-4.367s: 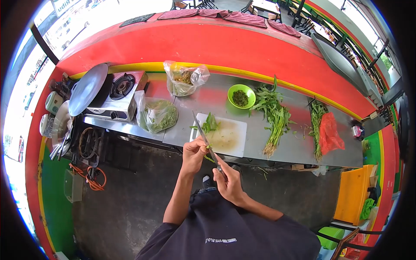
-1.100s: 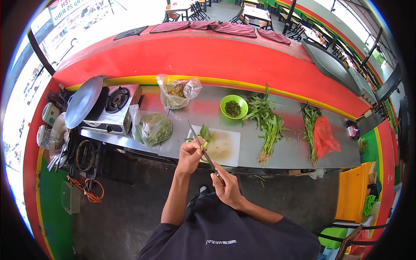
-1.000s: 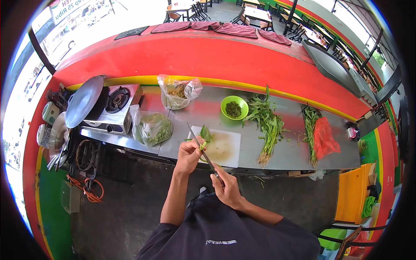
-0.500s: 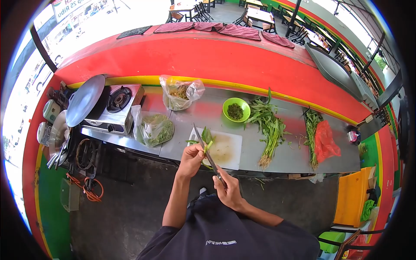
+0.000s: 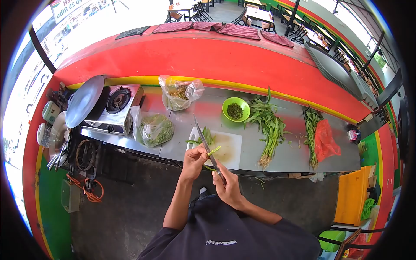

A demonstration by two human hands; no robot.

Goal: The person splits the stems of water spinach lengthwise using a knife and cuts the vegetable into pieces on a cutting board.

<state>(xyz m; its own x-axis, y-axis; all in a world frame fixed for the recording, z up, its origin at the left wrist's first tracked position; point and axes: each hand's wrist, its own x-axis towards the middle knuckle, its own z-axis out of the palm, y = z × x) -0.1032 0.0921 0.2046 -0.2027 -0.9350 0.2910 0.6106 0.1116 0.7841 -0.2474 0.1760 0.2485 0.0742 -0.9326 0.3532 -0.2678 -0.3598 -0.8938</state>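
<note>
Knife (image 5: 203, 135) sits in the right hand (image 5: 227, 185), whose fingers close around the handle, and we see the left hand (image 5: 194, 163) pinching a green stem (image 5: 214, 150) close by the blade, near the cutting board (image 5: 232, 146). We judge that the work is only partly done: leaves (image 5: 207, 138) lie on the board and the nearer plastic bag (image 5: 156, 130) contains loose greens, while the rooted bunch (image 5: 271, 138) and the second bunch (image 5: 311, 130) look whole and seem left over.

Eatery kitchen, gas stove (image 5: 113, 106), steel counter (image 5: 292, 151), dining tables (image 5: 259, 14) beyond.
</note>
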